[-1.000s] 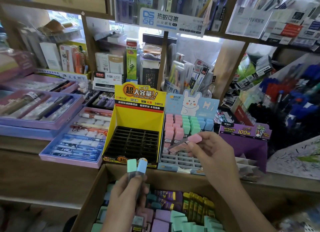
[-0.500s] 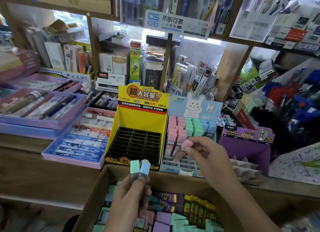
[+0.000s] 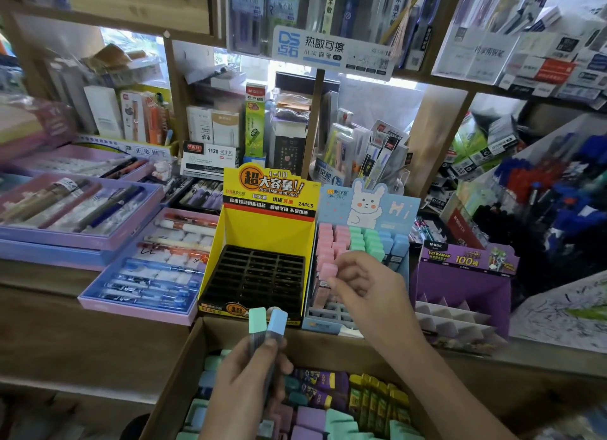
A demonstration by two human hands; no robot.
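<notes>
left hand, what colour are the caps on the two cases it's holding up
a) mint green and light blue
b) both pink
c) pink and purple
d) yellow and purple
a: the left hand grips two cases, one with a mint green cap and one with a light blue cap, and both caps stick up above it.

One wide-angle camera, worn on the person's head, looks forward and down over a brown wooden worktop (image 3: 65, 324) towards tall wooden shelves (image 3: 141, 12) at the back. It sits close in: an open brown cardboard box (image 3: 315, 347) fills the bottom edge, the left hand (image 3: 243, 383) and right hand (image 3: 371, 295) rise from below, and a yellow cardboard display stand (image 3: 266, 232) stands mid-frame.
</notes>
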